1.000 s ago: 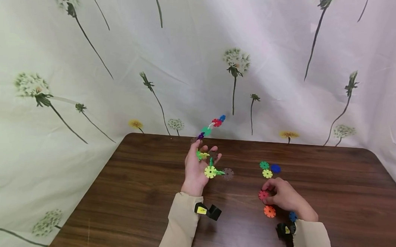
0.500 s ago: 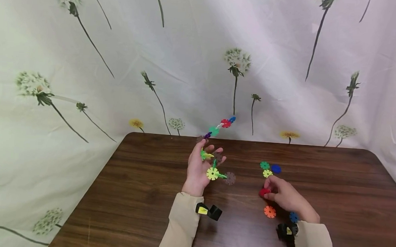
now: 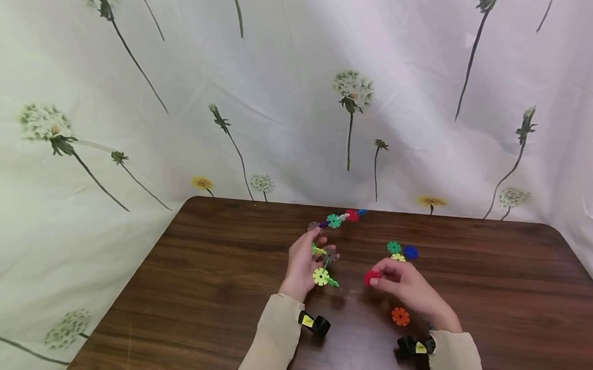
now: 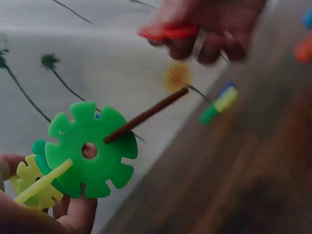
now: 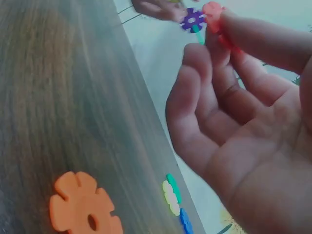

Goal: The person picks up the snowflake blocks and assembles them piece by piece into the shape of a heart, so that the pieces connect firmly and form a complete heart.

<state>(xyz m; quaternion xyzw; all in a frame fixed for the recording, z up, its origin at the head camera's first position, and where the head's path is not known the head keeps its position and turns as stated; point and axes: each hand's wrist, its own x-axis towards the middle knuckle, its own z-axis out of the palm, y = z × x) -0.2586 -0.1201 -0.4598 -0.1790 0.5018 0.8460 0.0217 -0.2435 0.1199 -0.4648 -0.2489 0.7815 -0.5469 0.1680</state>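
Observation:
My left hand (image 3: 300, 266) holds a chain of interlocking notched plastic discs between thumb and fingers. From its far end, a teal disc (image 3: 333, 221) and a red one (image 3: 352, 216) stretch toward the back edge; a yellow-green disc (image 3: 320, 276) hangs at the near end. In the left wrist view, a large green disc (image 4: 109, 165) has a brown disc (image 4: 151, 114), seen edge-on, slotted into it. Pinched by the thumb and fingertips of my right hand (image 3: 411, 291) is a loose red disc (image 3: 371, 278), raised to the right of the chain with a gap between.
On the wooden table (image 3: 210, 303), an orange disc (image 3: 400, 317) lies below my right hand. Beyond it sit a green disc (image 3: 394, 247), a blue disc (image 3: 411, 252) and a partly covered yellow disc (image 3: 398, 257). A dandelion-print cloth (image 3: 290, 106) hangs behind the table.
My right hand has lifted the red disc from the table and carried it left. My left hand has shifted right and nearer, and the chain's far end has swung right and dropped.

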